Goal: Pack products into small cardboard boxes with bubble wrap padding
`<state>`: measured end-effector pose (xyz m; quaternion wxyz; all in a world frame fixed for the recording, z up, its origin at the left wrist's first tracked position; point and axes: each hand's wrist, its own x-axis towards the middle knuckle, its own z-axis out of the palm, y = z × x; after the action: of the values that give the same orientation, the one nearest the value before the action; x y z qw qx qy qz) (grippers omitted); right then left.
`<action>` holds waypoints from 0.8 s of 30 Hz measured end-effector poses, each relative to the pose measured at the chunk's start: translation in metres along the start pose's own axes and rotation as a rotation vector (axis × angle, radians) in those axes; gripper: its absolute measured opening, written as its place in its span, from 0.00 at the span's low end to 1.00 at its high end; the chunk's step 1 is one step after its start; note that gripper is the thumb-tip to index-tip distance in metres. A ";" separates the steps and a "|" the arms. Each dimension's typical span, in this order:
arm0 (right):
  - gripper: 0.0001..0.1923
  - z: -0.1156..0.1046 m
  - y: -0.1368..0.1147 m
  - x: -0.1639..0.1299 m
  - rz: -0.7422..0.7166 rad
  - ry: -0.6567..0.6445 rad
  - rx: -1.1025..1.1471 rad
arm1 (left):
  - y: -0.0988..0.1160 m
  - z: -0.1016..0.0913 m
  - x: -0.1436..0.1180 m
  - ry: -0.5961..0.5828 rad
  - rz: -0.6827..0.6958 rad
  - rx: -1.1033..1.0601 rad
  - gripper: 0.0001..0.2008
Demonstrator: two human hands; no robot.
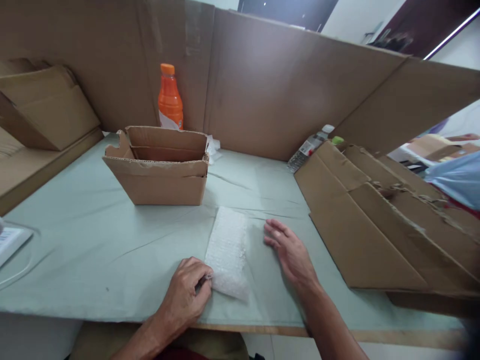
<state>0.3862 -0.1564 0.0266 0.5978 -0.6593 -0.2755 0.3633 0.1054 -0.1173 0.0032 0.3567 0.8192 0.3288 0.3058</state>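
Observation:
A flat bubble wrap bag (227, 245) lies on the pale green cloth of the table, between my two hands. My left hand (189, 287) pinches the bag's near left edge between thumb and fingers. Over the cloth to the right of the bag is my right hand (287, 247), its fingers stretched out, apart from the bag and holding nothing. Beyond the bag, to the left, stands an open cardboard box (168, 182); its inside floor is hidden from me.
An orange bottle (170, 97) stands behind the box. On the right, a large open carton (360, 235) has a clear bottle (309, 147) leaning beside it. More cardboard (56, 110) is at left, above a white device (13, 242) with a cable. A cardboard wall (270, 90) closes the back.

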 end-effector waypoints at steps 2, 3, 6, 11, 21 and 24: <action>0.20 -0.010 -0.002 -0.028 -0.003 -0.153 -0.126 | 0.002 -0.004 0.003 -0.035 -0.043 -0.003 0.08; 0.20 -0.011 -0.003 -0.042 -0.025 -0.203 -0.190 | 0.003 -0.006 0.005 -0.052 -0.072 -0.001 0.08; 0.14 -0.004 -0.002 -0.077 -0.212 -0.169 -0.345 | 0.005 -0.009 0.013 -0.068 -0.166 0.003 0.09; 0.15 0.023 0.004 -0.100 -0.681 -0.324 -0.657 | 0.001 -0.001 0.024 -0.006 -0.216 0.060 0.17; 0.14 0.045 0.027 -0.073 -0.875 -0.392 -1.048 | -0.002 -0.004 0.021 0.085 0.114 0.135 0.25; 0.13 0.045 0.020 -0.075 -0.874 -0.383 -0.942 | 0.001 -0.009 0.010 -0.005 0.233 0.150 0.26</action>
<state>0.3044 -0.1923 0.0170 0.2790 -0.6014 -0.7477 0.0393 0.1048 -0.1067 0.0114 0.2573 0.8771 0.2524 0.3175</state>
